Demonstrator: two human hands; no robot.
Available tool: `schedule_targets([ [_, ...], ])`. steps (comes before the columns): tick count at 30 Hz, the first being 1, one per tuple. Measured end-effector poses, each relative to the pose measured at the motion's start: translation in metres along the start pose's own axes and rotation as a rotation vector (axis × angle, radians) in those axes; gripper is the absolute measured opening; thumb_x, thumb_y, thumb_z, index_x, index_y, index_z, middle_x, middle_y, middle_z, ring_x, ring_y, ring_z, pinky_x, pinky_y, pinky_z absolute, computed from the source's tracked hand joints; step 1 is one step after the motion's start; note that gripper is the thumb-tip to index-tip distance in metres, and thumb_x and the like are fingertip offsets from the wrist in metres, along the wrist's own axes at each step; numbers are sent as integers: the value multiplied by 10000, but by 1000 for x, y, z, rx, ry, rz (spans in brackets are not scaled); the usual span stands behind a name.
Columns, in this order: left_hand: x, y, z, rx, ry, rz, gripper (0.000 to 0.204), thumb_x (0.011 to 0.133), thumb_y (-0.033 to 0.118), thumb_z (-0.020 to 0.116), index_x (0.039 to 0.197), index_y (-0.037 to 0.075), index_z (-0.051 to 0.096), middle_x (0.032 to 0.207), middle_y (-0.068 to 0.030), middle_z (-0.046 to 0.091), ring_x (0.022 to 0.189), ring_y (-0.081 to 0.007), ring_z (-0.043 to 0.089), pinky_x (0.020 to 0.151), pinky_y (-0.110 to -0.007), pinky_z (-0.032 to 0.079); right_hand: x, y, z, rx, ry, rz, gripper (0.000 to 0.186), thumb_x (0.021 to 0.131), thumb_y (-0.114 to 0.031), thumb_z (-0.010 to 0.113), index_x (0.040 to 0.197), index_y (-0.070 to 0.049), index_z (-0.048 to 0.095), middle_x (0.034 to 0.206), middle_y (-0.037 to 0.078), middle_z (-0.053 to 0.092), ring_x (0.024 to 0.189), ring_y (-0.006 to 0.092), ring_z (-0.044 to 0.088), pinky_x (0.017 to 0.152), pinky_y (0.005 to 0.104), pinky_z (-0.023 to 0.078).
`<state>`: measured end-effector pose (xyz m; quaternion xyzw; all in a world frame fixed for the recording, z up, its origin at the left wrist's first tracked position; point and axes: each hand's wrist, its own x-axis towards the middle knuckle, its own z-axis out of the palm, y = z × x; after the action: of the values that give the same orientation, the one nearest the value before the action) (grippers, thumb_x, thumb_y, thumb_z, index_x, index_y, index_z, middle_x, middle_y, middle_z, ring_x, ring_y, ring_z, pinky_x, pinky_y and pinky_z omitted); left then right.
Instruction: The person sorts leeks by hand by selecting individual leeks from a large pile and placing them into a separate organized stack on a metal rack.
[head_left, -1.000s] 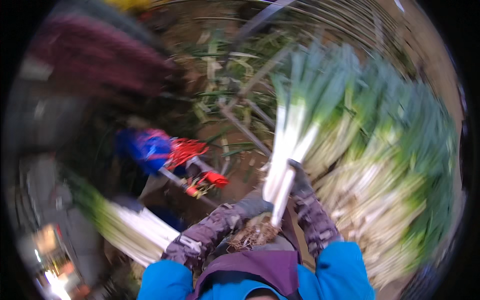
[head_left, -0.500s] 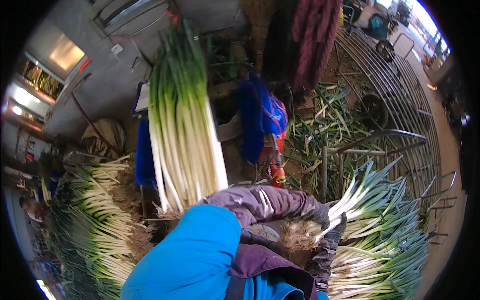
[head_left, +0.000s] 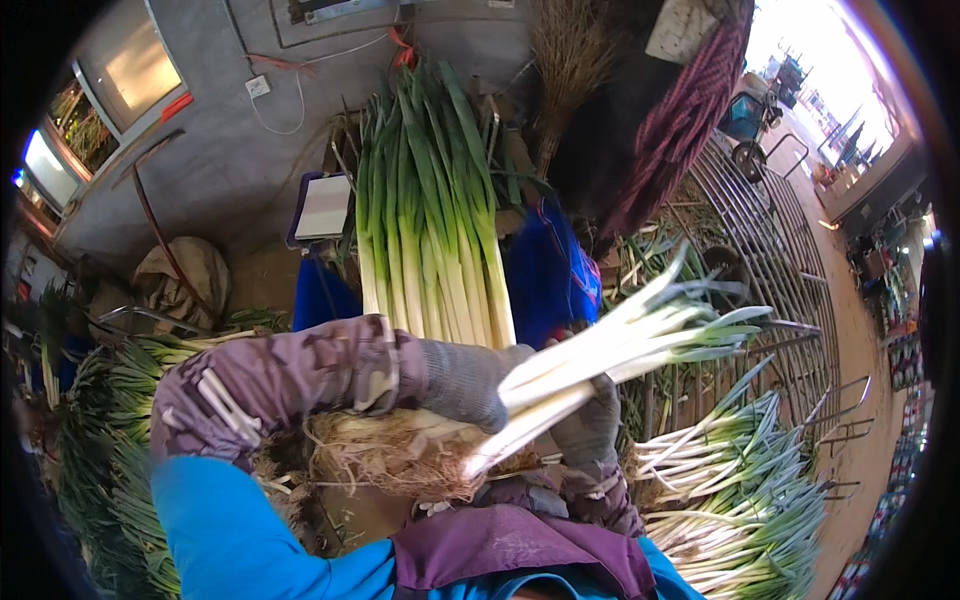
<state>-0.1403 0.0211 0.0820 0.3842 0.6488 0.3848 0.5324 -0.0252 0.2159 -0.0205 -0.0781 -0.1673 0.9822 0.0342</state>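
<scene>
A bunch of long green onions [head_left: 600, 355] lies slantwise across in front of me, leafy tops to the right, shaggy roots toward me. My left hand [head_left: 470, 382], in a grey knit glove, is closed round its white stems from above. My right hand [head_left: 588, 425], also gloved, grips the stems from the right side; its fingers are partly hidden behind them. Just beyond, a large row of green onions [head_left: 430, 260] lies on a stand, green leaves pointing away. Its root ends are partly covered by my left forearm and by a tangle of roots [head_left: 390, 455].
Piles of green onions lie at right [head_left: 725, 500] and at left [head_left: 130, 430]. A white board [head_left: 322, 208] and blue cloth [head_left: 550, 270] flank the stand. Metal rails [head_left: 780, 250] run along the right. A broom [head_left: 570, 60] leans on the wall behind.
Both hands have brought the bunch from the right-hand pile leftward and up, to the front of the stand. My left arm now stretches across the near end of the row.
</scene>
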Motion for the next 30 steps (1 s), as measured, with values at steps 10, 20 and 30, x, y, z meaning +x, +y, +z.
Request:
schedule_targets([
  [10,-70,-66,-101,-364,498,325,1146,728,428,867,1559,30,185,1510,-172,391,1384,-246,377,1167,-384,298,209,50,82,-252,-141,259,512,882,-208,654,1297,52,503,1158,200,631,1085,327,644,1010,462,536],
  [20,-6,-209,20,-737,1001,214,1118,725,254,884,1561,67,167,1480,-164,414,1335,-274,444,1104,-396,397,229,95,24,-723,-121,617,318,873,-117,732,1132,38,632,1005,122,708,843,222,718,736,332,621],
  [30,45,-214,136,-450,1380,-246,809,843,239,785,1469,9,327,1287,-183,580,1208,-265,549,1015,-361,448,105,105,-63,-1352,-173,506,687,855,-119,760,1419,28,396,1209,139,643,1067,201,620,937,319,515],
])
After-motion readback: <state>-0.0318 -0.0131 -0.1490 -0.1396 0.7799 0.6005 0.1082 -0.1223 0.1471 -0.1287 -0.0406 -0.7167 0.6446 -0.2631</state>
